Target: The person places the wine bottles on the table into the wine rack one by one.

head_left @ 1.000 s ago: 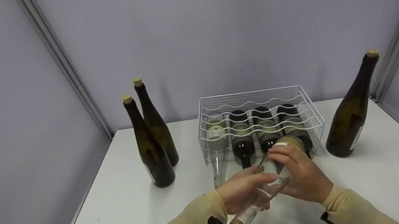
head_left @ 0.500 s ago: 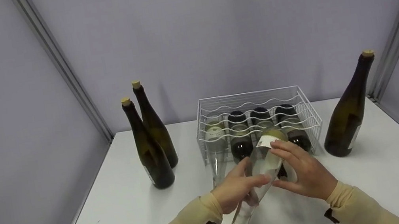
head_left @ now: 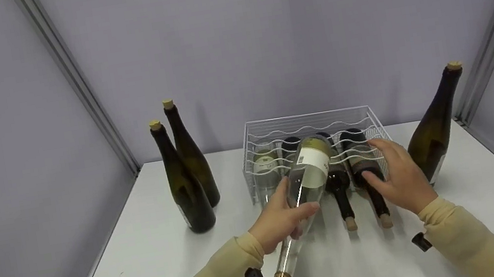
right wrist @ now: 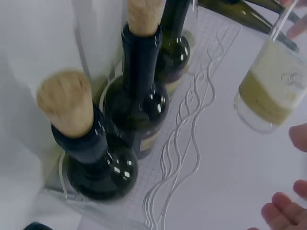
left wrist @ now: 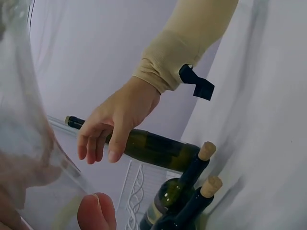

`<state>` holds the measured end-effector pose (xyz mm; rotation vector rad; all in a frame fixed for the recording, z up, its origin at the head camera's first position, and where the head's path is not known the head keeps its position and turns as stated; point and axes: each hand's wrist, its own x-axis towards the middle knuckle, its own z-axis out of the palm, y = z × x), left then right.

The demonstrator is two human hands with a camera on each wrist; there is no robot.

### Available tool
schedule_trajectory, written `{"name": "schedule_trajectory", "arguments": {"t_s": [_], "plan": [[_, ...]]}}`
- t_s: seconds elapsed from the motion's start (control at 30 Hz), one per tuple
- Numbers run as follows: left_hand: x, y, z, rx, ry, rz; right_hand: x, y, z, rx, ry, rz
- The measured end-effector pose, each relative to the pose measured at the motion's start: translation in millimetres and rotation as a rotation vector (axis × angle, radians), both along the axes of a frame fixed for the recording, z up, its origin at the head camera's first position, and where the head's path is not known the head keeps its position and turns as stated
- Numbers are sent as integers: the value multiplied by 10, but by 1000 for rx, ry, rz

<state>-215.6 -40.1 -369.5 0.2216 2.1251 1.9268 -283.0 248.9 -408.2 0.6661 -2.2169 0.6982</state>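
Note:
My left hand [head_left: 276, 224] grips a clear glass bottle [head_left: 314, 167] round its middle. Its white-labelled base tilts up towards the rack, and its corked neck slants down towards me. Behind it stands a white wire rack [head_left: 307, 114] with wavy bars, holding a clear bottle [head_left: 265, 165] at the left and several dark wine bottles. The bottles lie with their corks facing me. My right hand [head_left: 401, 178], fingers spread and loosely bent, hovers at the rack's right end by the rightmost dark bottle [head_left: 377, 199]. The right wrist view shows dark corked necks [right wrist: 141, 57] close by.
Two dark green corked bottles [head_left: 192, 199] stand upright left of the rack. Another dark green bottle [head_left: 434, 131] stands to its right, partly behind my right hand. The white table [head_left: 149, 273] is bounded by grey walls with metal corner posts.
My right hand has let go of the clear bottle and moved right to the rack's end. My left hand keeps its grip; the bottle's base has swung left and up.

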Motion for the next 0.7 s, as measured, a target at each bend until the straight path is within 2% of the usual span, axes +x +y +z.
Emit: {"name": "schedule_trajectory", "arguments": {"t_s": [0.17,0.33,0.53,0.6,0.7], "plan": [[-79,-69,20,-17,11,35,-216,69,81,2,-105,-78],[-193,-120,26,-36,32,86,-441,67,85,37,-202,-131],[-432,-132,16,-72,70,166,-642,-68,19,211,-334,-140],[-518,-131,13,-103,76,196,-693,-73,14,241,-357,-186],[-639,-132,2,-142,95,241,-775,-1,33,225,-363,-281]]}}
